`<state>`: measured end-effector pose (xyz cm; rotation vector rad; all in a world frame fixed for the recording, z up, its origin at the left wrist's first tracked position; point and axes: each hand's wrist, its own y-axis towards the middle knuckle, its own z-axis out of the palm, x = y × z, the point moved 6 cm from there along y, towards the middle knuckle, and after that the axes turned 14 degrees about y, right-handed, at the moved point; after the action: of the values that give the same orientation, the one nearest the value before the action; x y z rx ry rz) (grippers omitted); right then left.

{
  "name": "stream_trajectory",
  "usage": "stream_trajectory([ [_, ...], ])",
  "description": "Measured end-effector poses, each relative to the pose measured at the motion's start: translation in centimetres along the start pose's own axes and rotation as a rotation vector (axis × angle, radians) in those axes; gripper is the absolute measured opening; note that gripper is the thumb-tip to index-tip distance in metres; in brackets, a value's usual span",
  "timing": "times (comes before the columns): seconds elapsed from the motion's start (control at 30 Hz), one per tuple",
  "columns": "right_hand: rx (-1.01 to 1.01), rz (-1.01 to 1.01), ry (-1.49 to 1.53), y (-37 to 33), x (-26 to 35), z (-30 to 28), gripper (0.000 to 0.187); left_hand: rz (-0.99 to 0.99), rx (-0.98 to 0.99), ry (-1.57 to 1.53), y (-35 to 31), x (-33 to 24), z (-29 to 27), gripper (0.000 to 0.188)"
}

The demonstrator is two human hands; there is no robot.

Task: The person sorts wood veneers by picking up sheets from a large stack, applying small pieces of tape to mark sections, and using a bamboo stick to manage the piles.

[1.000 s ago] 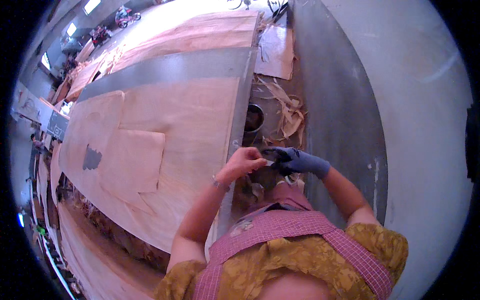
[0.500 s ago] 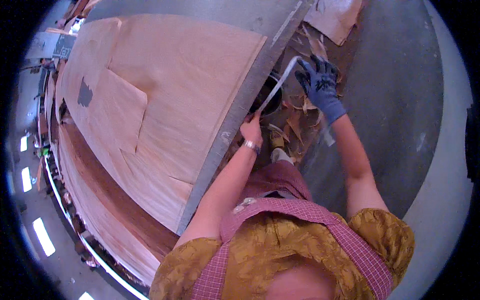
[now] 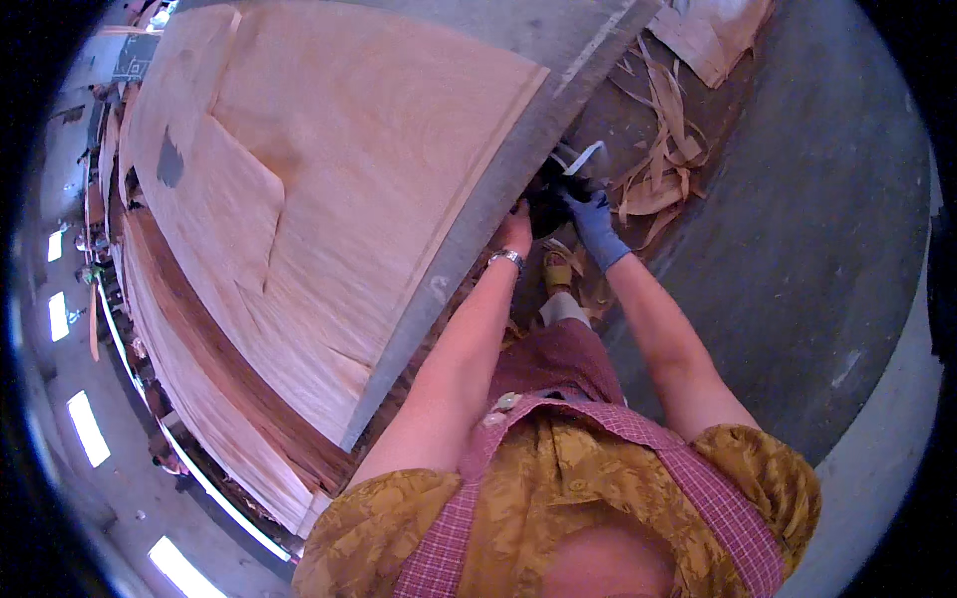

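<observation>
My left hand point(image 3: 514, 231), bare and with a metal watch at the wrist, reaches to the edge of a sheet-covered table point(image 3: 469, 239). Its fingertips are hidden in shadow by a dark bucket point(image 3: 547, 207). Close beside it, my right hand point(image 3: 596, 221) wears a blue-grey glove with dark fingers and reaches down at the bucket. Those dark fingers blend into the bucket, so their grip does not show. Just beyond the glove a bent white strip point(image 3: 586, 159) sticks up; whether either hand holds it is unclear.
A large thin wood veneer sheet point(image 3: 369, 130), torn and creased, covers the table. Loose veneer scraps point(image 3: 663, 179) lie on the floor right of the bucket, with a pale sheet piece point(image 3: 713, 35) farther off. My sandalled foot point(image 3: 558, 267) stands just below the bucket.
My right hand has come down and left to the bucket, near my left hand. The white strip, stretched between the hands before, is now bent and short in view.
</observation>
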<state>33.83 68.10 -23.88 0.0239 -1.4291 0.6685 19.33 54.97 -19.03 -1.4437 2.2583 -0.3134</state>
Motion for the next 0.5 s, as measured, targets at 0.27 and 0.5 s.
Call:
stream_trajectory([
  [0.27, -0.120, 0.017, -0.363, -2.4, 6.1, -0.2, 0.055, -0.153, 0.076, 0.577, -19.8, 37.6, -4.4, 0.045],
  [0.5, -0.072, -0.564, -0.665, -5.8, 6.6, 2.6, 0.038, -0.666, 0.133, 0.572, -39.1, 59.4, -8.2, 0.030],
])
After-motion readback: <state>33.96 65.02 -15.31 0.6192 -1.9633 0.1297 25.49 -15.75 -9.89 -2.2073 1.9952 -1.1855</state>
